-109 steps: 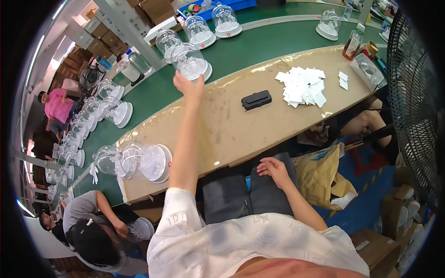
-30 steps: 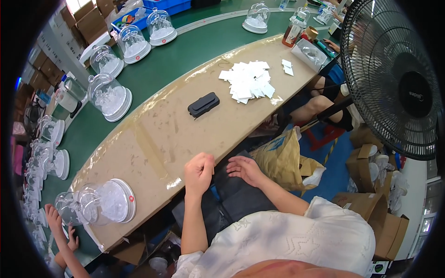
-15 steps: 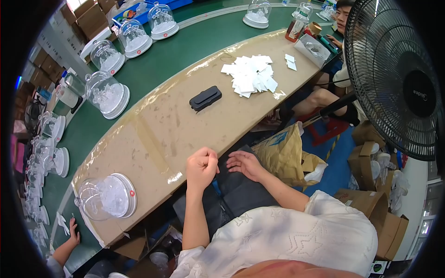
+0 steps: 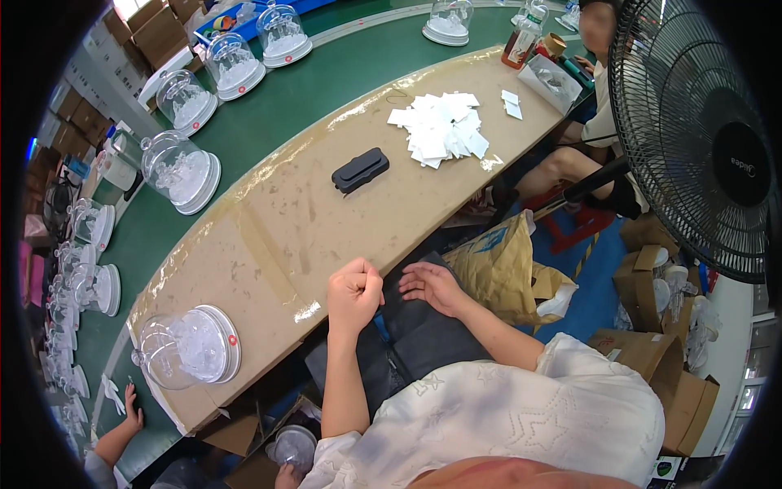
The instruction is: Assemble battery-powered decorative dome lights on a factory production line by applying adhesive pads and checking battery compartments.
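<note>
White-based dome (image 4: pixel 189 348) is lower left, apart from my clenched left fingers (image 4: pixel 357 283); right fingers (image 4: pixel 416 282) released; brown bench (image 4: pixel 326 232) mid-frame; fan (image 4: pixel 737 167) upper right.

Fan (image 4: pixel 737 147), right: outer edge cut off at the frame's margin; it partly hides a seated co-worker (image 4: pixel 604 102). Blue bin (image 4: pixel 314 7), upper left: cropped by the top edge. Clear domes (image 4: pixel 60 330), far left: too small and blurred to count. Left hand (image 4: pixel 355 295), centre: palm hidden.

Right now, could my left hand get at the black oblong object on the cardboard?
Probably yes: your left hand is curled by the near edge of the cardboard, and I see nothing standing between it and the black oblong object.
</note>
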The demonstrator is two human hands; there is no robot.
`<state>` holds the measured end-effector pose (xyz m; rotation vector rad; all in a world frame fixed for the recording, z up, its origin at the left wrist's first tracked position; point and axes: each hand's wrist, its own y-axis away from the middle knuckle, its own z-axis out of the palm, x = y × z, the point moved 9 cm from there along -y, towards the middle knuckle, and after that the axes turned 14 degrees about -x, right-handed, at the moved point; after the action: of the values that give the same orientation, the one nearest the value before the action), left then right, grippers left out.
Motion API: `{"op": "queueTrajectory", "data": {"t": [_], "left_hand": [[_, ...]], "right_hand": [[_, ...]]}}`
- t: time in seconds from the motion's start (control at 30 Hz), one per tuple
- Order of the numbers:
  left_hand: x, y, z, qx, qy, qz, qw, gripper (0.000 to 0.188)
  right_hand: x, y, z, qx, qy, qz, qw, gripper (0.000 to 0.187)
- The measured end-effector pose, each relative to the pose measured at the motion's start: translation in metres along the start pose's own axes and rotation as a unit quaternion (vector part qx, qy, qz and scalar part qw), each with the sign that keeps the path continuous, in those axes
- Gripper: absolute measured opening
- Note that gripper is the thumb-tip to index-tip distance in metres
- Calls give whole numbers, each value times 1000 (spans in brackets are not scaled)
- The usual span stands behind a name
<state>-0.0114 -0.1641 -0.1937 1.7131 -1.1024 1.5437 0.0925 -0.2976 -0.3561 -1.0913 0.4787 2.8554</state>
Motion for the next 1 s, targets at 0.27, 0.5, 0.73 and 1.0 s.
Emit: {"op": "queueTrajectory", "data": {"t": [0.27, 0.5, 0.73, 1.0], "left_hand": [[-1, 0, 1, 2, 0, -2, 1000, 30], [3, 1, 0, -1, -9, -18, 1000, 37], [1, -3, 1, -3, -3, -22, 1000, 38], [-1, -2, -3, 7, -9, 5, 1000, 35]], "right_hand": [[-1, 3, 3, 14, -4, 2, 1000, 23], [-87, 39, -16, 203, 127, -277, 930, 17], [-251, 35, -17, 284, 505, -308, 755, 17], [-300, -13, -39, 300, 703, -152, 627, 33]]}}
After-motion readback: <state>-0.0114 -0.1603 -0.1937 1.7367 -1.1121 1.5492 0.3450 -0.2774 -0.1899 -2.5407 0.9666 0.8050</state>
